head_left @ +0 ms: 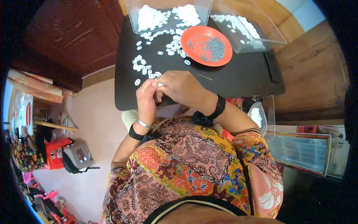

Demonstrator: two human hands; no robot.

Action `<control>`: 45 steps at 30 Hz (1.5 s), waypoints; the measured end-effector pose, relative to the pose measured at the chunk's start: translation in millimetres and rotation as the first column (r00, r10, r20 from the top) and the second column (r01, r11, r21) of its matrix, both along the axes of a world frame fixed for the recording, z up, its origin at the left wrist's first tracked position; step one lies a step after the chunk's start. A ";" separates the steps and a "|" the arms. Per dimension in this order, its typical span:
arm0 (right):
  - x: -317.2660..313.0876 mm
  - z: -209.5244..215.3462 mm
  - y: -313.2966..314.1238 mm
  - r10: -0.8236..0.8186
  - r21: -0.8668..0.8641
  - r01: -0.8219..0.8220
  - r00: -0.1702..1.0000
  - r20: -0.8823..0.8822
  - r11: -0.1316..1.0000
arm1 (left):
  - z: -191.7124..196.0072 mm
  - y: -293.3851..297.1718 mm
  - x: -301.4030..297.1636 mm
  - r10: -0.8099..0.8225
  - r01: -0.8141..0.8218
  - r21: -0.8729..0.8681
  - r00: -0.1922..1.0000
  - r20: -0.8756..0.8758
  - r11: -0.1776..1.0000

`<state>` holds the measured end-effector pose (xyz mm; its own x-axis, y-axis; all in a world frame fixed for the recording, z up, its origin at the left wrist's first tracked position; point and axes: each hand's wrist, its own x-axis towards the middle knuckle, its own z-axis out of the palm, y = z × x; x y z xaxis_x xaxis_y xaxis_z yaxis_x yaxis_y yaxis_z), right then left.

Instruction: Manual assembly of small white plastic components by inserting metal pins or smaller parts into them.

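Mid-frame, just below centre top: left hand (146, 98) and right hand (181, 88) pressed together at the near edge of a black table (238, 76). Fingers of both curled shut, pinching a small white piece (160, 84) between the fingertips. Just above, loose white pieces (143, 67) scattered over the tabletop. Further up, right of centre, an orange plate (207, 45) with thin metal bits. At the top edge, two clear trays (168, 15) holding more white pieces.

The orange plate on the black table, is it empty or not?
Not empty: the orange plate holds a pile of thin grey metal pieces.
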<state>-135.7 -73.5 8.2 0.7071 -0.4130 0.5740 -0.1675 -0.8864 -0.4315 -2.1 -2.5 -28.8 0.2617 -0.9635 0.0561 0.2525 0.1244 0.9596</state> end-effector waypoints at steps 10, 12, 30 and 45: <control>-106.3 121.4 -129.5 -0.774 -0.297 0.774 0.616 0.148 0.559 | -7.0 1.0 33.7 0.028 -0.030 -0.018 0.997 -0.074 0.999; -116.2 127.1 -136.5 -0.734 -0.414 0.753 0.634 0.243 0.512 | -7.4 1.5 35.9 0.030 -0.032 -0.019 0.996 -0.087 0.999; 38.0 3.7 -121.4 -0.179 -0.095 0.152 0.814 -0.552 0.984 | -11.1 2.2 41.1 0.017 -0.016 0.008 0.996 -0.089 1.000; 29.4 19.1 -76.2 0.033 0.167 0.019 0.953 -0.302 0.986 | -8.2 3.4 39.7 -0.010 0.012 0.039 0.998 -0.056 0.999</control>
